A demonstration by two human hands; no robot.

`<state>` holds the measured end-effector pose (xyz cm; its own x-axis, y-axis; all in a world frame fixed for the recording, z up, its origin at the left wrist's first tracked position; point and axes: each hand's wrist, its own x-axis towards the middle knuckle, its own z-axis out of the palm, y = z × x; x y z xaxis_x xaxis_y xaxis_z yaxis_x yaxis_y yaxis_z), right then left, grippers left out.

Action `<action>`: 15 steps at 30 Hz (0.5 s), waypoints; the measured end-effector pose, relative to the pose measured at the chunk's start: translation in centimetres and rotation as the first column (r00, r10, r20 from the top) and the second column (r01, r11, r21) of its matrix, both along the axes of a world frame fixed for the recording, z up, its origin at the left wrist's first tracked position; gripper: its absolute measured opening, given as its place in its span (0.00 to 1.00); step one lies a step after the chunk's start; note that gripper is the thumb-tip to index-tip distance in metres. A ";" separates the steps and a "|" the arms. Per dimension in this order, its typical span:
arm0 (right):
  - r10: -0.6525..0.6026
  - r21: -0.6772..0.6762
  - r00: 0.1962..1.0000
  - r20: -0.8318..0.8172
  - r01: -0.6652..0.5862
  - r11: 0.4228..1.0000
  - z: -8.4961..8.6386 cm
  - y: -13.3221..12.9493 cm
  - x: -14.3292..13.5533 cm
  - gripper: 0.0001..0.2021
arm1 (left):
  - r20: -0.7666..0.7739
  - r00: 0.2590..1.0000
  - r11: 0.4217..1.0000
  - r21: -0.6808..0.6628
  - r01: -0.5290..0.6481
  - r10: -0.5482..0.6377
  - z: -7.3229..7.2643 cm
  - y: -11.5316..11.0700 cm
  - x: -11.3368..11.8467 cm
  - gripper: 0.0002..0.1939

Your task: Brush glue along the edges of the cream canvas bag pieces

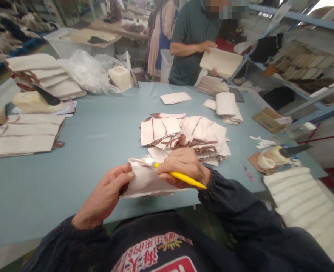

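Observation:
My left hand [106, 194] is closed on the left end of a cream fabric piece [147, 181], thumb on top, at the table's near edge. In my right hand [181, 168] is a brush with a yellow handle [188, 179]. Its pale bristle end [147, 160] lies against the top left edge of that piece, where white stuff shows on the bristles. Just beyond my hands lies a heap of cream fabric pieces with brown edges [161, 130]. Part of the held piece is hidden under my right hand.
The blue-green table [104, 132] carries stacked cream pieces [25, 132] at the left and a cream roll [226, 104] at the back right. A glue-crusted tub [269, 156] with a dark handle stands right, near a pink pen [248, 173]. Across the table, a person [192, 41] holds a cream panel [220, 62].

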<state>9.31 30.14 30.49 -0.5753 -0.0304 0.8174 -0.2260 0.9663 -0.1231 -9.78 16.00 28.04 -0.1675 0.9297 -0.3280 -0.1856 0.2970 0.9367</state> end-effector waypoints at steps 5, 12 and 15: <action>-0.073 0.026 0.995 0.064 0.071 0.997 0.2 0.5 1.7 0.12 | -0.044 0.999 1.000 -0.026 -0.007 0.006 -0.1 0.7 0.3 0.16; -0.106 -0.008 0.989 0.101 0.108 0.994 0.4 0.2 1.4 0.08 | -0.011 0.998 0.998 0.019 0.055 -0.055 -1.0 1.5 0.7 0.16; -0.074 -0.041 0.994 0.080 0.077 0.996 0.2 -0.2 -0.1 0.07 | -0.211 0.973 0.990 0.082 0.116 -0.096 -1.0 1.9 1.2 0.16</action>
<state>9.20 29.97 30.71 -0.6366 0.0509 0.7695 -0.1406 0.9734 -0.1807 -8.56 17.90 27.05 -0.1214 0.9706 -0.2078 0.0423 0.2143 0.9759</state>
